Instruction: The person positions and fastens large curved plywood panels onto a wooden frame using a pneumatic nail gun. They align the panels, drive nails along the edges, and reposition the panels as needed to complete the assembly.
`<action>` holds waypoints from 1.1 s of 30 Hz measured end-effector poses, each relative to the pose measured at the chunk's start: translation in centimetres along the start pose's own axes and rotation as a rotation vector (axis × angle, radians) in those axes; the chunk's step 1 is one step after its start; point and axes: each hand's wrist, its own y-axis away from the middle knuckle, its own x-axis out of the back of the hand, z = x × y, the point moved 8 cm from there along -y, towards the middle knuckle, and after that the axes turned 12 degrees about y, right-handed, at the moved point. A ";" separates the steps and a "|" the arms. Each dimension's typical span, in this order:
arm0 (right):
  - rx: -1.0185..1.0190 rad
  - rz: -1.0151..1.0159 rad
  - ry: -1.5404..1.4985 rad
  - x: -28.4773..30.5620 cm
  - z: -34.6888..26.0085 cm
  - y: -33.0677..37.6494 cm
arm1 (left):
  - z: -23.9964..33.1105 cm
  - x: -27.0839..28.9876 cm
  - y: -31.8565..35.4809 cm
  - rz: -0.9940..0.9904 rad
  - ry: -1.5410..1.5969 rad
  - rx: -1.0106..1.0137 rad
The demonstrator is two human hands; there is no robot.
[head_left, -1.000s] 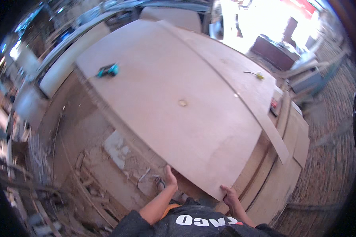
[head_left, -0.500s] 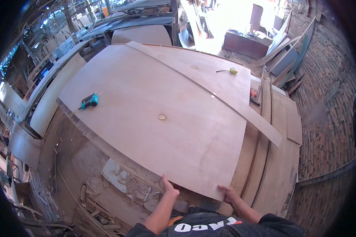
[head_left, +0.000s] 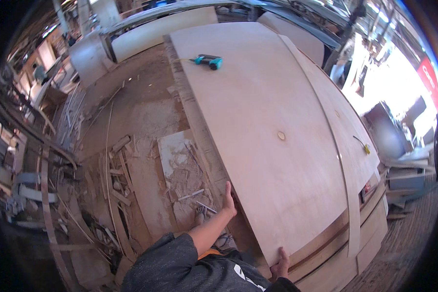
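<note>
Big board: a wide, thin sheet of light brown plywood (head_left: 277, 131) lies flat on top of a stack of more boards (head_left: 370, 238)
Where it is: right in front of the person, reaching far away from them toward the back of the workshop
Long way: the long side of the big board runs away from the person, up and a bit to the left in the picture
Left hand: the left hand (head_left: 228, 202) grips the left edge of the big board near the close corner, fingers curled over the rim
Right hand: the right hand (head_left: 279, 263) holds the near corner of the same board, thumb on top; the fingers go under, so I cannot see them
Which hand is nearer: both hands touch the board; the right hand is closer to the person's body, the left hand is a bit further up the edge
On the board: a blue-green power tool (head_left: 208, 61) lies far away near the far end; a small round spot (head_left: 281, 136) sits near the middle
Thin strip: a long thin wood strip (head_left: 343, 170) lies along the right side of the board
Floor: the dusty floor (head_left: 141, 146) to the left has wood scraps and sticks on it
</note>
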 end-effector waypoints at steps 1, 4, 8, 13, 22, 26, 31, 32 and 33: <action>-0.015 -0.019 0.015 -0.1 0.2 -0.1 | 0.0 1.2 -0.8 0.004 0.048 0.020; 0.023 -0.006 0.053 -0.8 -0.6 -0.6 | -0.8 3.3 -3.2 0.023 0.150 0.060; 0.022 -0.073 0.037 -0.9 -0.3 -1.8 | -1.0 2.2 -2.0 0.064 0.171 0.042; 0.075 -0.187 0.049 -1.3 -1.9 -0.9 | -1.0 -0.3 -0.4 0.101 0.164 0.065; 0.006 -0.144 0.051 -0.4 -1.5 -2.1 | -0.9 -0.6 0.1 0.109 0.198 0.044; 0.023 -0.104 0.061 0.9 -1.0 -2.2 | -1.2 0.1 -0.6 0.121 0.229 0.053; 0.033 -0.131 0.019 -0.6 -2.8 -0.7 | -1.9 -0.2 -0.9 0.109 0.240 0.037; 0.024 -0.105 0.025 -0.6 -3.0 -0.4 | -1.7 -0.9 -0.3 0.112 0.244 0.046; 0.014 -0.080 0.031 -0.4 -3.1 -0.1 | -1.7 -1.2 0.1 0.115 0.247 0.054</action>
